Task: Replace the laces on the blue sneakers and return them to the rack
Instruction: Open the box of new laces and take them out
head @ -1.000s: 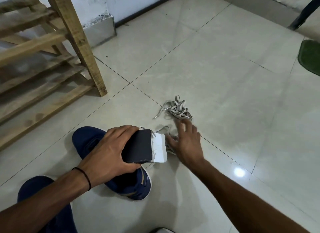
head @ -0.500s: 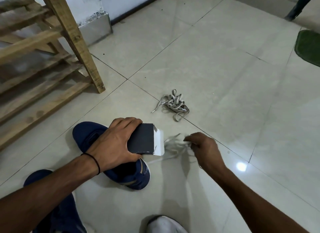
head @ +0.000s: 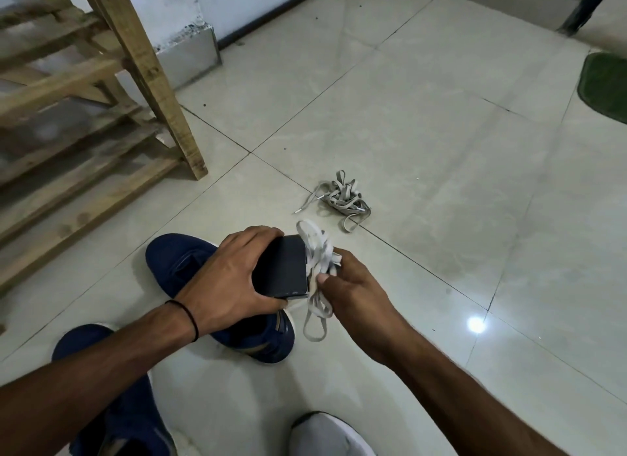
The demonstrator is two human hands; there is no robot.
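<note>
Tangling threatens if we yank: right hand [head: 356,286] pinches the white laces [head: 319,252], left hand [head: 234,279] grips the dark box [head: 283,269].

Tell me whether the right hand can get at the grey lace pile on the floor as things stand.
Probably yes: only bare tile lies between the right hand and the grey lace pile. But that hand grips the white laces, so it looks too full to pick the pile up.
</note>
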